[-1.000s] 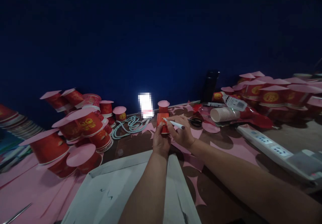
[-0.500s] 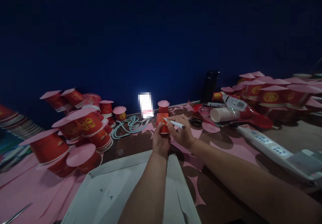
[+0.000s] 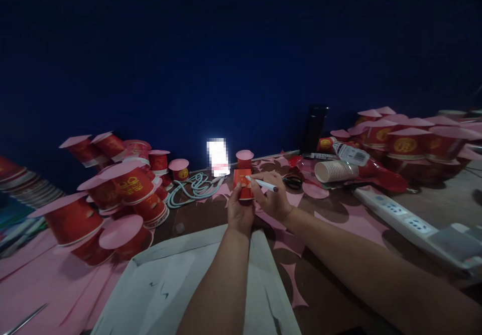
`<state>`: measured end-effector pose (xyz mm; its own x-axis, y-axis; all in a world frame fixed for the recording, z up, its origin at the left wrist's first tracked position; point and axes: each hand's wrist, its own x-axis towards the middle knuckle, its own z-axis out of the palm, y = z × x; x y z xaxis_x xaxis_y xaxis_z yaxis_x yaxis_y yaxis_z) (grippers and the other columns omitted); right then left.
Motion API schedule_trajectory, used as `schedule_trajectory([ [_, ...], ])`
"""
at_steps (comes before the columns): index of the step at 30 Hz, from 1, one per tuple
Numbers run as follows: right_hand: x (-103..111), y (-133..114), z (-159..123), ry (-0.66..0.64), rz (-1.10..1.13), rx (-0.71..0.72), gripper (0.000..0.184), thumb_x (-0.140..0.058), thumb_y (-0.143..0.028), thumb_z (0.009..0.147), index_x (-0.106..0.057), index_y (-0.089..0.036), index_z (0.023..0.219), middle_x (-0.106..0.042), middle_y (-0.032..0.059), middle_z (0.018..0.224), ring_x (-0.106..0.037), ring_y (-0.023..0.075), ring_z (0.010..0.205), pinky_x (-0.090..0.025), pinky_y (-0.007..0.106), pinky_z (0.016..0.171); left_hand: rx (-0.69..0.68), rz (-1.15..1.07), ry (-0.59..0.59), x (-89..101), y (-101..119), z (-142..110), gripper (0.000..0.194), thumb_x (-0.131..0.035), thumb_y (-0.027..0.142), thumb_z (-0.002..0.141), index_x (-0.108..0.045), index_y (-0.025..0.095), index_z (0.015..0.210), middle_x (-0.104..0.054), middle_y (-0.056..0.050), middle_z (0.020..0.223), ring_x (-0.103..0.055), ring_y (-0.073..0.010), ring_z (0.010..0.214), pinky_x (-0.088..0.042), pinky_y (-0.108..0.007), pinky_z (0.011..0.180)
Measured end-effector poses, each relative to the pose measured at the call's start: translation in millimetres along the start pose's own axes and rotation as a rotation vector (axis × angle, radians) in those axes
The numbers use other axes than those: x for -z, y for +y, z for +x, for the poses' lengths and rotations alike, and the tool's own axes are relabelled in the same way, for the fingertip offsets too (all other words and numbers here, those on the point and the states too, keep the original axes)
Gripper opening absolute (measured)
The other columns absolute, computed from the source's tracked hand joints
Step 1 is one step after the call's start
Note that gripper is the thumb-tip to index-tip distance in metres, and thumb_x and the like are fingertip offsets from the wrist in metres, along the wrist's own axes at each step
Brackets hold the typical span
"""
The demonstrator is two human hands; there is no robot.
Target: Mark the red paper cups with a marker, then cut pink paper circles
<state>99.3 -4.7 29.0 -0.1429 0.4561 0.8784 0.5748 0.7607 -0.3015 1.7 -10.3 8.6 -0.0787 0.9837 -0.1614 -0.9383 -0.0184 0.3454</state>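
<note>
A red paper cup [image 3: 243,179] with small orange patches is held in my left hand [image 3: 240,212], its fingers closed round the lower part and the thumb along the side. My right hand [image 3: 274,197] pinches a white marker [image 3: 264,184] whose tip meets or nearly meets the cup's surface; the exact contact is too small to tell. Just behind the held cup stands another red cup [image 3: 244,163] topped with a pink paper disc. Below my left forearm lies a shallow white box lid [image 3: 181,280].
Red cups with pink discs [image 3: 133,184] crowd the left; more [image 3: 408,144] are heaped at right. A lit, blurred phone screen [image 3: 218,156] and a coiled pale-blue cable [image 3: 194,189] sit behind. Black-handled scissors [image 3: 292,182], a power strip [image 3: 410,224] and pink paper scraps [image 3: 293,285] lie rightward.
The held cup has tilted or shifted very slightly to the left, and the marker has moved a little to the right with my right hand. Everything else stays put.
</note>
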Motion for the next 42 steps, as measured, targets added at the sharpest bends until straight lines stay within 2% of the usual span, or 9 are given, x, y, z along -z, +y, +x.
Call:
schedule_trajectory([
  [5,-0.1,0.1,-0.2,-0.016,-0.007,-0.019,0.012,-0.05,-0.02,0.085,-0.06,-0.018,0.091,-0.068,0.0049,0.087,-0.061,0.0179,0.081,-0.037,0.036,0.082,0.001,-0.009,0.018,-1.2,0.1,-1.4,0.008,-0.058,0.013,0.077,-0.064,0.012,0.082,-0.068,-0.004,0.079,-0.065,-0.0121,0.075,-0.049,-0.023,0.079],
  [14,-0.4,-0.5,-0.2,-0.011,-0.003,-0.032,0.011,-0.051,-0.021,0.085,-0.06,-0.019,0.091,-0.068,0.0038,0.086,-0.061,0.017,0.08,-0.037,0.036,0.082,-0.015,-0.002,-0.029,3.5,-0.8,3.3,0.01,-0.059,0.014,0.076,-0.064,0.013,0.084,-0.068,-0.003,0.081,-0.065,-0.0117,0.077,-0.049,-0.024,0.08],
  [21,-0.5,0.8,-0.7,-0.016,-0.006,-0.021,0.012,-0.051,-0.022,0.085,-0.06,-0.018,0.091,-0.068,0.0049,0.087,-0.061,0.0178,0.081,-0.038,0.036,0.082,-0.005,0.0,-0.004,2.2,0.0,1.5,0.008,-0.058,0.014,0.077,-0.064,0.013,0.083,-0.068,-0.004,0.082,-0.065,-0.013,0.077,-0.049,-0.025,0.081],
  [29,0.5,0.1,1.0,0.011,0.017,0.004,0.012,-0.051,-0.02,0.085,-0.061,-0.018,0.089,-0.068,0.0052,0.085,-0.062,0.0181,0.081,-0.04,0.036,0.079,-0.037,-0.001,-0.035,5.6,-2.1,5.7,0.013,-0.06,0.014,0.075,-0.064,0.012,0.087,-0.068,-0.005,0.085,-0.065,-0.012,0.08,-0.047,-0.024,0.085],
  [36,1.5,1.0,4.3,0.061,0.012,-0.044,0.011,-0.051,-0.021,0.085,-0.061,-0.021,0.09,-0.069,0.0062,0.086,-0.063,0.0209,0.082,-0.044,0.04,0.08,-0.041,0.047,-0.075,4.3,-3.8,5.6,0.018,-0.059,0.012,0.075,-0.065,0.012,0.092,-0.069,-0.006,0.093,-0.065,-0.0146,0.088,-0.048,-0.026,0.086],
  [42,3.0,2.7,7.0,0.057,-0.009,-0.058,0.015,-0.049,-0.024,0.087,-0.063,-0.019,0.09,-0.069,0.006,0.085,-0.063,0.02,0.08,-0.043,0.039,0.082,-0.026,0.065,-0.032,5.4,-4.6,6.3,0.017,-0.06,0.011,0.074,-0.065,0.013,0.09,-0.069,-0.006,0.091,-0.065,-0.0146,0.086,-0.049,-0.025,0.083],
])
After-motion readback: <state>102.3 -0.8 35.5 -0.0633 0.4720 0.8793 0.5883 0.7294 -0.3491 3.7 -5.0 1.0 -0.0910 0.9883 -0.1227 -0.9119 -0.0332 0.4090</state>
